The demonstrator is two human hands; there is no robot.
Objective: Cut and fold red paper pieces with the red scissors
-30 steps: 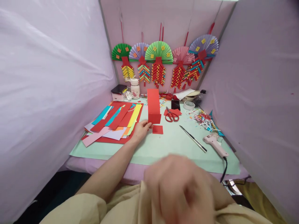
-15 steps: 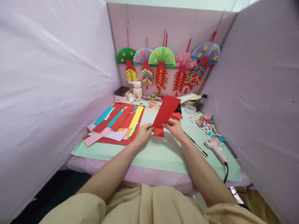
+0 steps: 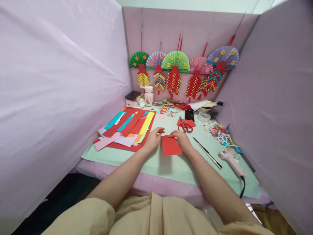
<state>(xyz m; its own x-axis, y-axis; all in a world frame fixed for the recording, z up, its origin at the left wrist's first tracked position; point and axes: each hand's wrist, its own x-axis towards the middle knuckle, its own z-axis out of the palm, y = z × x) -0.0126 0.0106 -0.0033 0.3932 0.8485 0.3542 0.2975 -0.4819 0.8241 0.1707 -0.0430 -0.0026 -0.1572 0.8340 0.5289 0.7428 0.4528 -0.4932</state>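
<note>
A red paper sheet [image 3: 170, 146] lies folded flat on the pale green mat [image 3: 171, 163] in front of me. My left hand [image 3: 153, 139] rests at its far left corner, fingers pressed down on the fold. My right hand [image 3: 181, 140] presses the far right corner, fingers curled onto the paper. Both hands pinch the far edge of the sheet against the mat.
A stack of coloured paper strips [image 3: 127, 128] lies to the left. Red scissors [image 3: 185, 125], a phone [image 3: 189, 115], a tape roll [image 3: 203, 116], a metal ruler [image 3: 207, 152], a glue gun [image 3: 231, 160] and paper scraps [image 3: 218, 131] lie to the right. Paper fan decorations [image 3: 174, 70] hang on the back wall.
The red sheet stood upright in my left hand; my right hand joined it, and the sheet came down folded flat on the mat under both hands.
</note>
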